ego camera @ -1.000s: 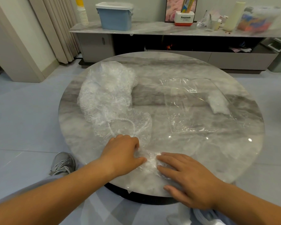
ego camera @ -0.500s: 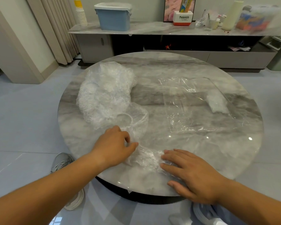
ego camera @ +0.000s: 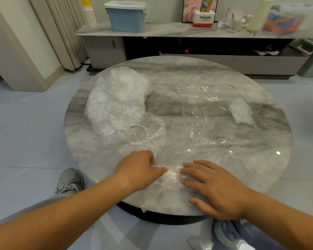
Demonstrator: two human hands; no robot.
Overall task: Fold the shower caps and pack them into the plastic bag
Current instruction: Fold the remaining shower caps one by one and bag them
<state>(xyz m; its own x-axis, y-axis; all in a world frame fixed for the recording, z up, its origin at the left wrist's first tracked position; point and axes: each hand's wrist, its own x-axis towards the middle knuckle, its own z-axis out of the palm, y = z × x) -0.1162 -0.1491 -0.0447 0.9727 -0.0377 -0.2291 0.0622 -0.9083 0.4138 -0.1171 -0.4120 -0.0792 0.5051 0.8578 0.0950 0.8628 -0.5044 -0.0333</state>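
A clear crumpled shower cap point(ego camera: 173, 175) lies bunched near the front edge of the round marble table point(ego camera: 197, 69). My left hand point(ego camera: 139, 170) holds its left end, fingers curled and thumb on the plastic. My right hand point(ego camera: 215, 186) lies flat with straight fingers pressing down its right end. A heap of loose shower caps point(ego camera: 116, 103) sits at the left, with one spread cap point(ego camera: 143, 136) at its near end. The clear plastic bag point(ego camera: 211, 120) lies flat at the right, a folded cap point(ego camera: 241, 112) inside it.
A grey shoe point(ego camera: 70, 180) rests on the floor left of the table. Behind the table runs a low cabinet point(ego camera: 170, 31) with a blue lidded box point(ego camera: 127, 17), paper cups and other items. Curtains hang at the back left.
My left hand drew slightly left, then came back right toward my right hand, bunching the cap into a narrower bundle. My right hand stayed pressed on the cap.
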